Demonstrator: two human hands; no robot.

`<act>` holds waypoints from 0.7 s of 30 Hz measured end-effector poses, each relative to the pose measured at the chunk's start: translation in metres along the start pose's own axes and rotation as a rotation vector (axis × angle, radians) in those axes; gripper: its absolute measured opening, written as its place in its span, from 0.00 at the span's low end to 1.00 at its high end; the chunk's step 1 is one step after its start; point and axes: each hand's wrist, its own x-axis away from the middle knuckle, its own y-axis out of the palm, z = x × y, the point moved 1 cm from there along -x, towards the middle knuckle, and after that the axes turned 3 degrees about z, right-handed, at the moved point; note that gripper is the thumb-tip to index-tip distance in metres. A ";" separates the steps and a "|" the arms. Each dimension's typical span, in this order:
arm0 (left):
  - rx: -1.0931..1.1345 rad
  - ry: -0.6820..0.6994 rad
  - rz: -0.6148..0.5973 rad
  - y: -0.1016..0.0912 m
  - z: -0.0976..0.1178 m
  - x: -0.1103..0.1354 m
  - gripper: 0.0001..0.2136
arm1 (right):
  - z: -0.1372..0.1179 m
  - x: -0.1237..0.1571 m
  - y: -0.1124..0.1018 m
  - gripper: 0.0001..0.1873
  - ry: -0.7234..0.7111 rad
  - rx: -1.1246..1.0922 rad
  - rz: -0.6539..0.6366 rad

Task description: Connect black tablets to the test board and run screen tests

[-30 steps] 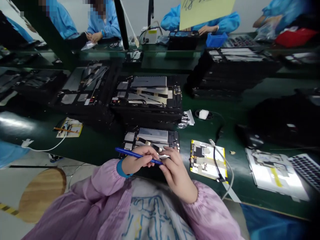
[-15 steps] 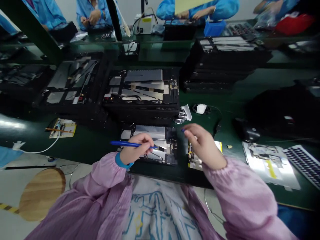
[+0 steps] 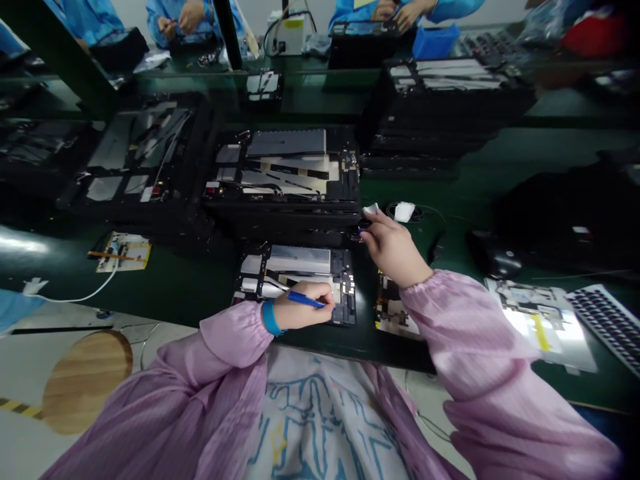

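My left hand (image 3: 306, 305) is closed around a blue pen (image 3: 304, 299) and hovers over or rests on an opened tablet-like device (image 3: 303, 257), whose silver battery packs and black circuit parts are exposed. I cannot tell whether the pen's tip touches it. My right hand (image 3: 393, 245) reaches to the right end of the device stack, thumb and fingers pinched on a small dark blue piece (image 3: 361, 230). Its kind is unclear. A scrap of white paper (image 3: 371, 209) shows just beyond those fingertips. Below my right wrist lies a yellow-edged circuit panel (image 3: 393, 310), partly covered by my sleeve.
A stack of opened devices (image 3: 280, 207) stands behind the working unit, with another stack (image 3: 145, 160) to its left. A coiled cable (image 3: 420, 215), a silver plate (image 3: 550, 320) and a black key sheet (image 3: 607, 323) lie to the right. Co-workers' hands (image 3: 193, 17) are across the bench.
My right hand has moved forward, from above the circuit panel to the stack's corner. My left hand has shifted right over the opened device and turned the pen, whose back end now points up-left.
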 end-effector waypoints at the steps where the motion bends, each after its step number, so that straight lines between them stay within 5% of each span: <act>1: 0.006 0.009 -0.001 0.000 0.000 0.001 0.04 | -0.006 0.004 -0.005 0.10 -0.011 -0.018 0.014; 10: 0.656 -0.088 0.225 -0.011 -0.009 0.010 0.13 | -0.071 0.073 -0.008 0.11 -0.026 -0.411 -0.167; 17: 0.570 -0.114 0.106 -0.012 -0.008 0.013 0.14 | -0.087 0.077 -0.006 0.12 -0.013 -0.492 -0.172; 21: 0.407 0.028 0.122 -0.017 -0.006 0.022 0.12 | -0.102 0.082 0.000 0.17 0.017 -0.617 -0.165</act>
